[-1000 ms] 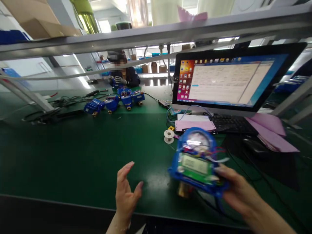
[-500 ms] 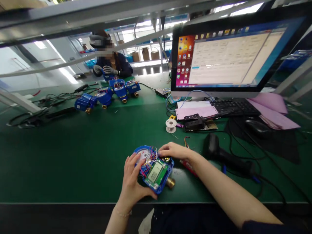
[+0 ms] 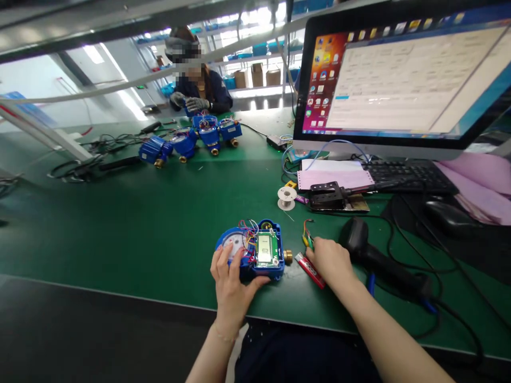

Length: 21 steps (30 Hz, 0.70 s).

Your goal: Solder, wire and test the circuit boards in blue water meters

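A blue water meter [image 3: 247,276] lies open on the green bench, its wires, circuit board and small display [image 3: 264,248] showing. A brass fitting [image 3: 288,257] sticks out of its right side. My left hand [image 3: 233,276] grips the meter, fingers over the round dial end and thumb along the near side. To the right, my right hand [image 3: 331,260] is closed with its fingertips at a wire lead [image 3: 307,234] that has green and yellow ends. The fingertips are partly hidden. A red, box-like piece with white lettering [image 3: 310,271] lies just left of that hand.
A handheld barcode scanner [image 3: 383,260] and its cables lie at the right. Beyond are a solder spool [image 3: 287,198], a black holder [image 3: 327,196], papers, a keyboard and a monitor [image 3: 399,85]. Several blue meters [image 3: 183,143] stand far left, before a gloved co-worker [image 3: 207,90].
My right hand has left the meter's top edge and moved right to the wire lead. The meter has turned so that its fitting points right, my left hand still on it. The view has shifted.
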Available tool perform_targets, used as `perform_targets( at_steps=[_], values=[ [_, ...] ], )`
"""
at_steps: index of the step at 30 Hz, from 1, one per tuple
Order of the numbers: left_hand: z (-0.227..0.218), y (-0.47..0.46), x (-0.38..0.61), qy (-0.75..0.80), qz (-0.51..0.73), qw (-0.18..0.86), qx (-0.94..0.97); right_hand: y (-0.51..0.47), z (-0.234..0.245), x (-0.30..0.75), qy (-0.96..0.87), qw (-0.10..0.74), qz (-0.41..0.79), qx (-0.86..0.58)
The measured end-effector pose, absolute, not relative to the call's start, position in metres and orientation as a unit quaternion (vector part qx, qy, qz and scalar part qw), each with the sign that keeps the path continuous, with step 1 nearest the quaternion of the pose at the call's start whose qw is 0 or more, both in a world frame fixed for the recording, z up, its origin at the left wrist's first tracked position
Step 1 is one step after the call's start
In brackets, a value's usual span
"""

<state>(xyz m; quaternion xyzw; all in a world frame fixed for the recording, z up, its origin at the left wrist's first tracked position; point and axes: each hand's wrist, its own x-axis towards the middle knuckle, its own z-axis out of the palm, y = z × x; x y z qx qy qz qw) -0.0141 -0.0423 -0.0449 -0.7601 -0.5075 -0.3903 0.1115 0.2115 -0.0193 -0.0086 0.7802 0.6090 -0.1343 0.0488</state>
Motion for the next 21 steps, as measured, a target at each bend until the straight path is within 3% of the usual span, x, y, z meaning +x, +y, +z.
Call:
perform_targets(
  at_steps=[3,6,10,18,21],
  values=[
    [-0.043,-0.045,-0.019,-0.502,-0.417,0.076,-0.754,-0.024,0.004,0.224,0.608,0.011,-0.105,0.787],
    [-0.039,-0.046,-0.022,-0.498,-0.456,0.012,-0.738,-0.043,0.024,0.240,0.635,-0.131,-0.068,0.758],
    [-0.032,-0.047,-0.021,-0.511,-0.503,-0.025,-0.697,-0.078,0.047,0.250,0.735,-0.281,-0.155,0.597],
    [-0.002,-0.068,-0.001,-0.406,-0.542,0.084,-0.731,-0.106,0.043,0.225,0.848,-0.264,-0.249,0.387],
    [0.011,-0.078,0.009,-0.333,-0.505,0.048,-0.795,-0.105,0.041,0.221,0.871,-0.242,-0.252,0.346]
  ],
)
